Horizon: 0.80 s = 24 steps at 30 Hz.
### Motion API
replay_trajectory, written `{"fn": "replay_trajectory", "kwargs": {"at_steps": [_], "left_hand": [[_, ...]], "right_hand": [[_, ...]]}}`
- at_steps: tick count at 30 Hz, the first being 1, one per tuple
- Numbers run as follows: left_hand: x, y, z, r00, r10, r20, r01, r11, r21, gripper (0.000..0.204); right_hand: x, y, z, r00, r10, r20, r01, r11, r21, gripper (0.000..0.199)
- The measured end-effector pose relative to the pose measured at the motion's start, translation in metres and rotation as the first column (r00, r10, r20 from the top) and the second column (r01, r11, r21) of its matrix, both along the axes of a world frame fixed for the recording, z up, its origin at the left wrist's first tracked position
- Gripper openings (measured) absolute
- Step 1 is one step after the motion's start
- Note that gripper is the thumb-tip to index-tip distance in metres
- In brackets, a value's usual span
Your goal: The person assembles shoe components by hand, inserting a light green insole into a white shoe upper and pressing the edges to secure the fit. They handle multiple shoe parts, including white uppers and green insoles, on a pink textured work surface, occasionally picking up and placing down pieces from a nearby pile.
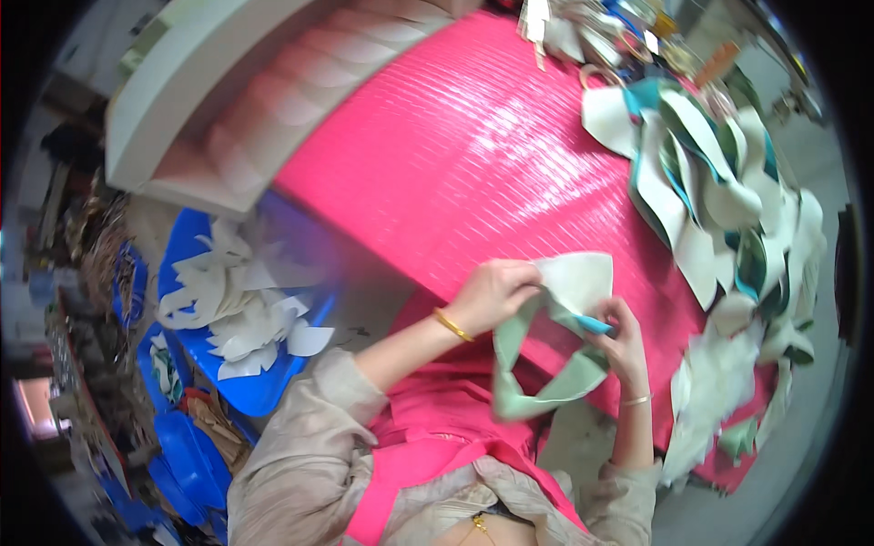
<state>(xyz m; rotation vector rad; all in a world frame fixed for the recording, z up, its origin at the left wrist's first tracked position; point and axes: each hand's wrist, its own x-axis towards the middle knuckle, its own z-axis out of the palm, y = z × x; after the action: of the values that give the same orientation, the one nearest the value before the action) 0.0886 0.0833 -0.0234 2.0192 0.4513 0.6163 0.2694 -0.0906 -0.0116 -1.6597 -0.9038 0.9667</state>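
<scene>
Above the near edge of a pink-covered table (437, 155), I hold what looks like a shoe upper (583, 278), a looped piece of soft sheet, white on one face and pale green on the other. My left hand (499, 293) pinches its upper left edge, fingers closed. On the other side, my right hand (623, 348) grips the loop where a small teal strip shows at the fingertips. The green lower part hangs free in front of my pink apron, slightly blurred.
Similar white, green and teal pieces (728, 196) lie heaped on the table's right side. White cut pieces fill a blue tub (259, 396) at left. A pale curved housing (173, 100) with a row of reddish-lit pieces stands far left. Tools and scraps (601, 32) lie at the back.
</scene>
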Motion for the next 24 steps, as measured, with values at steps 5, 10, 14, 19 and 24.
{"fn": "replay_trajectory", "kwargs": {"at_steps": [5, 10, 14, 19, 24], "left_hand": [[0.003, -0.002, 0.028, 0.96, -0.095, -0.263, 0.121, 0.989, 0.083, 0.038], [0.008, 0.005, 0.016, 0.949, -0.275, -0.157, 0.281, 0.96, 0.016, 0.042], [0.014, 0.009, 0.019, 0.934, -0.292, -0.208, 0.315, 0.945, 0.09, 0.029], [0.02, 0.019, 0.02, 0.909, -0.382, -0.166, 0.397, 0.915, 0.075, 0.014], [-0.008, 0.002, 0.002, 0.999, 0.027, -0.023, -0.036, 0.735, -0.677, 0.013]], "right_hand": [[-0.005, 0.011, 0.025, 0.928, 0.221, 0.301, -0.205, 0.975, -0.085, 0.03], [0.01, 0.005, 0.018, 0.979, 0.204, 0.01, -0.2, 0.968, -0.149, 0.029], [0.014, 0.004, 0.019, 0.936, 0.201, -0.288, -0.232, 0.97, -0.075, 0.029], [0.024, -0.004, 0.019, 0.982, 0.105, -0.158, -0.121, 0.988, -0.094, 0.018], [0.011, -0.032, -0.001, 0.957, -0.137, -0.257, 0.143, 0.99, 0.006, 0.01]]}}
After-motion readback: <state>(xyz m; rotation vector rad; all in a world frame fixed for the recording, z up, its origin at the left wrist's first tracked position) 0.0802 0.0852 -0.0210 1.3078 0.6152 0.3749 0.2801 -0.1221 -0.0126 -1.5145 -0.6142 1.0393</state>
